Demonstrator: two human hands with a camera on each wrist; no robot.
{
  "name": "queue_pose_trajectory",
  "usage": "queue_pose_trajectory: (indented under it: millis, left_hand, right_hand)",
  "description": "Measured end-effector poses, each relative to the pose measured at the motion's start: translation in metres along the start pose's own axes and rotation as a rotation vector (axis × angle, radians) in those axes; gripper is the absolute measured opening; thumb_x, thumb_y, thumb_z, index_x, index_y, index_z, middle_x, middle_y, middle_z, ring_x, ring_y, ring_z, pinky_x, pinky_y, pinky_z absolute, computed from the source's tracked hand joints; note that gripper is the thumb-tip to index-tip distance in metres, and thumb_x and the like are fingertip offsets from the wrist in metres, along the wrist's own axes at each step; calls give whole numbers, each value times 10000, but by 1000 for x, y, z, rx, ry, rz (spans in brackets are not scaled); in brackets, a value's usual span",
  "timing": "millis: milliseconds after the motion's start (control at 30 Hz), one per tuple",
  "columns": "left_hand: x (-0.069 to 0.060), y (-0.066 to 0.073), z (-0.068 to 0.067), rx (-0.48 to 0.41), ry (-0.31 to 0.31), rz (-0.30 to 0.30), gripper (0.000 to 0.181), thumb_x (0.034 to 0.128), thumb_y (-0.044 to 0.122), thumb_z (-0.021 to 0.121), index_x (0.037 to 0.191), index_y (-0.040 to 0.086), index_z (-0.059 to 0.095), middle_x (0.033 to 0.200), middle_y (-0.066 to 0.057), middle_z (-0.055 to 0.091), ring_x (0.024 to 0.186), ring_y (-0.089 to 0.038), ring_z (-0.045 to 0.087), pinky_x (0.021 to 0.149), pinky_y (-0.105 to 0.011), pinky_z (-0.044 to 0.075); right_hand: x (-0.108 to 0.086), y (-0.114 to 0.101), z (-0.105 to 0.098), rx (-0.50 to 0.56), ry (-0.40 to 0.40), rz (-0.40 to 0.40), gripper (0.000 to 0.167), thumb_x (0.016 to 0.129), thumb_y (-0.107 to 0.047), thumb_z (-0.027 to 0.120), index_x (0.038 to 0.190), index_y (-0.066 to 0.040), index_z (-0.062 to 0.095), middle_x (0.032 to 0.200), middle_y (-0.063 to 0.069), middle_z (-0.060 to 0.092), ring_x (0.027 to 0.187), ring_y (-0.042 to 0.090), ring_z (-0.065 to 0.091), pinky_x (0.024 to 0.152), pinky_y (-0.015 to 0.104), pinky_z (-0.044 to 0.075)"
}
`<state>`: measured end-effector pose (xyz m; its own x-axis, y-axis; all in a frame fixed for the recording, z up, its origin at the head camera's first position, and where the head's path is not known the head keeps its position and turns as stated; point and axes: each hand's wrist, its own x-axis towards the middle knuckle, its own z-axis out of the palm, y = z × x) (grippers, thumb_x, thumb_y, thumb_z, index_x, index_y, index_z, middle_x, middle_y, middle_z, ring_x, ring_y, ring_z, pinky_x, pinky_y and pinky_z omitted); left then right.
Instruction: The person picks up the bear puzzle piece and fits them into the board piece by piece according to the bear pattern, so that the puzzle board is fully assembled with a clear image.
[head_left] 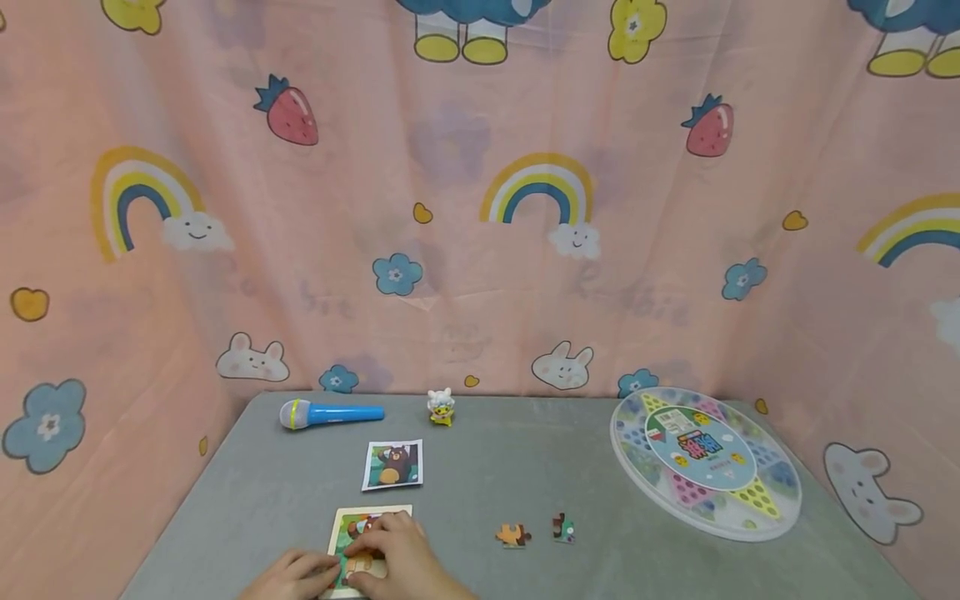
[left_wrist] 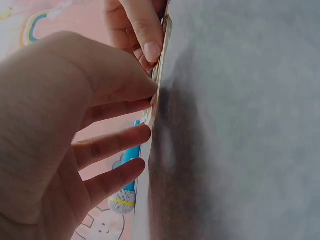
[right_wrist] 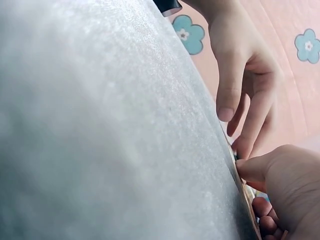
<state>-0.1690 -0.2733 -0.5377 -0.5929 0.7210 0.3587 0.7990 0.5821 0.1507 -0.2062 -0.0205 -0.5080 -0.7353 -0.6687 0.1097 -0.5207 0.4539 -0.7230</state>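
Observation:
A jigsaw puzzle in a pale wooden tray (head_left: 375,509) lies flat near the table's front edge; its picture shows green and brown parts. My left hand (head_left: 294,573) touches the tray's left side with its fingertips. In the left wrist view, the fingers of that left hand (left_wrist: 85,115) are spread, lightly bent. Arched over the puzzle from the right is my right hand (head_left: 405,557), thumb and fingertips on its surface. In the right wrist view, the right hand (right_wrist: 285,185) hides whether a piece is pinched. Two loose puzzle pieces, one tan (head_left: 513,535), one dark and green (head_left: 563,528), lie to the right.
Behind the tray lies a bear picture card (head_left: 393,465). A blue toy microphone (head_left: 333,414) and a small white-and-yellow figurine (head_left: 441,408) are at the back. A round board-game disc (head_left: 705,462) occupies the right side. A patterned pink curtain (head_left: 480,333) stands behind the grey table (head_left: 525,467).

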Motion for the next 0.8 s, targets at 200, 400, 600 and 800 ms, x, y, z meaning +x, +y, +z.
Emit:
queue_pose_trajectory:
  millis: [200,400,600,800]
  left_hand:
    - [-1,1,-1,-28,-13,-17,344,1012,341,727,1148,38,818,1144,-18,725,969,-132,628,722,-274,553]
    - [0,0,-1,5,21,8,295,995,306,749,1134,57,824,1138,-25,725,957,-144,630,713,-264,554]
    - [-2,-2,-2,-19,-41,-19,373,1012,356,717,1192,41,808,1190,-49,726,980,-136,620,727,-260,556]
    - [-4,-1,-4,-74,-107,-78,438,1020,407,693,1255,50,786,1262,-45,719,1022,-138,609,755,-267,560]
  right_hand:
    - [0,0,0,-35,10,-1,169,989,-251,732,1147,-239,791,1046,-174,607,1001,-29,459,822,234,375]
    - [4,-3,4,-54,74,6,89,973,-201,738,1060,-182,744,840,-193,499,818,-45,384,734,198,331]
    - [5,-3,7,-70,106,3,67,994,-208,731,1044,-164,729,827,-189,487,782,-38,368,722,198,331]
    - [4,-3,7,-120,123,-28,148,1007,-197,709,1137,-166,772,885,-181,545,801,-43,366,726,181,327]
